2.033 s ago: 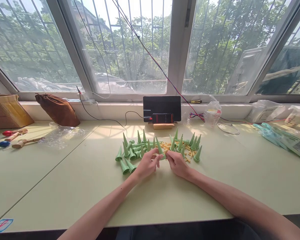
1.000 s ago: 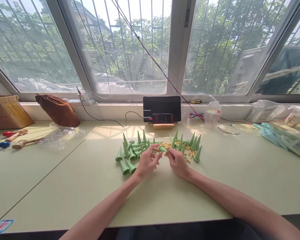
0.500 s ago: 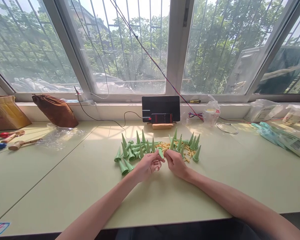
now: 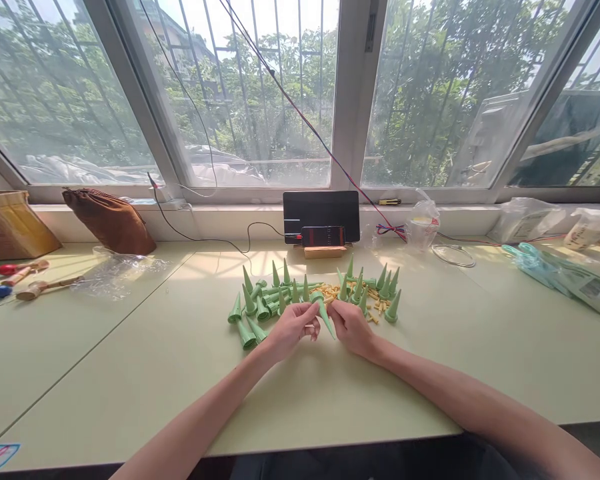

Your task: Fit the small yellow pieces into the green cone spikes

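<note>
My left hand (image 4: 293, 328) pinches a green plastic cone (image 4: 323, 311) near its wide end, with the tip pointing down toward me. My right hand (image 4: 353, 327) is closed beside it, fingertips at the cone's wide end, holding something I cannot make out. Just behind the hands lies a pile of green cones (image 4: 265, 303), some upright and some on their sides. More upright cones (image 4: 385, 293) stand to the right, around a scatter of small yellow pieces (image 4: 375, 305).
A phone on a wooden stand (image 4: 323, 239) and a black screen (image 4: 321, 208) sit at the window sill. A brown pouch (image 4: 109, 220), cardboard box (image 4: 10, 223) and wooden toys (image 4: 25, 280) lie at left. Plastic bags (image 4: 560, 273) lie at right.
The cone in my left hand has been turned over, from tip up two seconds ago to tip down now. Both hands stayed in front of the pile.
</note>
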A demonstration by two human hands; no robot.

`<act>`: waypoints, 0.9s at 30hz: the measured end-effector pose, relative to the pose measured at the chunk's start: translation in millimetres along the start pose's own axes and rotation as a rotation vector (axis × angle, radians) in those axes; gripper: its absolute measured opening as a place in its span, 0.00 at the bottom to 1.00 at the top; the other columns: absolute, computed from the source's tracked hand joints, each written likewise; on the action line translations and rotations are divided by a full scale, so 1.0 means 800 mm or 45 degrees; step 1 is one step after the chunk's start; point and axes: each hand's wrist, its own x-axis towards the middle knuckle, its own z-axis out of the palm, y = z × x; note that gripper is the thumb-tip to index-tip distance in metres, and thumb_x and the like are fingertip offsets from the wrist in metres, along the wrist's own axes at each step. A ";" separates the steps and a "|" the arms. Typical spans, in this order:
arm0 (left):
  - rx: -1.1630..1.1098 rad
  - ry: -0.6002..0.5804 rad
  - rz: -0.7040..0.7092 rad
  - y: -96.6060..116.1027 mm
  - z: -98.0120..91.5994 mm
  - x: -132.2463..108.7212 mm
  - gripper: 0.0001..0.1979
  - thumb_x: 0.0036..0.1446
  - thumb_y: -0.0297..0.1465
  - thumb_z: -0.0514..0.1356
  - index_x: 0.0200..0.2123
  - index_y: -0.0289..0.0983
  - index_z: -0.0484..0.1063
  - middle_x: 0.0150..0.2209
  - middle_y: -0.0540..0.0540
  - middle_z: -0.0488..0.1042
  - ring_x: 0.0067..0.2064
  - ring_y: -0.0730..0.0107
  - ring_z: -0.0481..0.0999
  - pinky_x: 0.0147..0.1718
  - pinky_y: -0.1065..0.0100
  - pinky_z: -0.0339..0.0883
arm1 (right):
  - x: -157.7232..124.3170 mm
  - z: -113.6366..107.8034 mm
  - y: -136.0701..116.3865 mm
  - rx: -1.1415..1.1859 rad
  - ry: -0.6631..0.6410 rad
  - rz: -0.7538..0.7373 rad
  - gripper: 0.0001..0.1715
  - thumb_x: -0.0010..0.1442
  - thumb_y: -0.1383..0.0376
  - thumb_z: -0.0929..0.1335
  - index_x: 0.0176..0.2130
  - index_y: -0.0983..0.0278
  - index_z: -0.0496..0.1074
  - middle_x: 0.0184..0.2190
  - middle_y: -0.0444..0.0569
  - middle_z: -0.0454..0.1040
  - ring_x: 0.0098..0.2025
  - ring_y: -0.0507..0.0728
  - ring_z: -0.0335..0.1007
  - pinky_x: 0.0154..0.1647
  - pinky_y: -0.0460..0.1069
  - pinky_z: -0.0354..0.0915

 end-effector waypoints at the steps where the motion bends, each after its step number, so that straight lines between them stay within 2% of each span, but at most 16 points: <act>1: 0.039 0.010 0.030 0.000 0.000 0.000 0.20 0.56 0.44 0.62 0.29 0.31 0.72 0.21 0.50 0.65 0.23 0.77 0.64 0.21 0.72 0.61 | 0.000 0.000 0.000 0.000 0.001 0.000 0.17 0.68 0.68 0.56 0.26 0.62 0.57 0.22 0.41 0.61 0.22 0.49 0.53 0.25 0.45 0.52; 12: 0.498 0.147 0.272 -0.006 0.001 -0.001 0.15 0.59 0.41 0.59 0.32 0.34 0.70 0.18 0.52 0.67 0.19 0.77 0.64 0.20 0.72 0.61 | 0.001 -0.001 -0.002 0.006 -0.013 0.036 0.16 0.67 0.68 0.57 0.26 0.62 0.55 0.21 0.40 0.56 0.22 0.49 0.48 0.25 0.45 0.50; 18: 0.656 0.200 0.348 -0.004 0.003 -0.002 0.11 0.59 0.37 0.59 0.31 0.35 0.67 0.18 0.54 0.64 0.19 0.77 0.64 0.18 0.73 0.58 | 0.001 0.000 -0.002 0.014 -0.020 0.074 0.17 0.67 0.66 0.57 0.26 0.62 0.55 0.20 0.39 0.55 0.22 0.49 0.47 0.25 0.45 0.50; 24: 0.754 0.251 0.383 -0.004 0.003 -0.002 0.12 0.59 0.36 0.58 0.27 0.38 0.60 0.18 0.55 0.61 0.19 0.76 0.64 0.18 0.73 0.59 | 0.001 0.000 -0.002 0.028 -0.028 0.085 0.17 0.68 0.66 0.57 0.26 0.62 0.57 0.20 0.40 0.55 0.22 0.49 0.48 0.25 0.45 0.50; 27: 0.773 0.264 0.398 -0.004 0.002 -0.002 0.12 0.60 0.36 0.58 0.27 0.38 0.60 0.19 0.55 0.61 0.19 0.76 0.64 0.18 0.73 0.58 | 0.001 0.001 -0.002 0.028 -0.024 0.090 0.17 0.67 0.66 0.57 0.26 0.62 0.57 0.20 0.40 0.55 0.21 0.49 0.48 0.25 0.45 0.50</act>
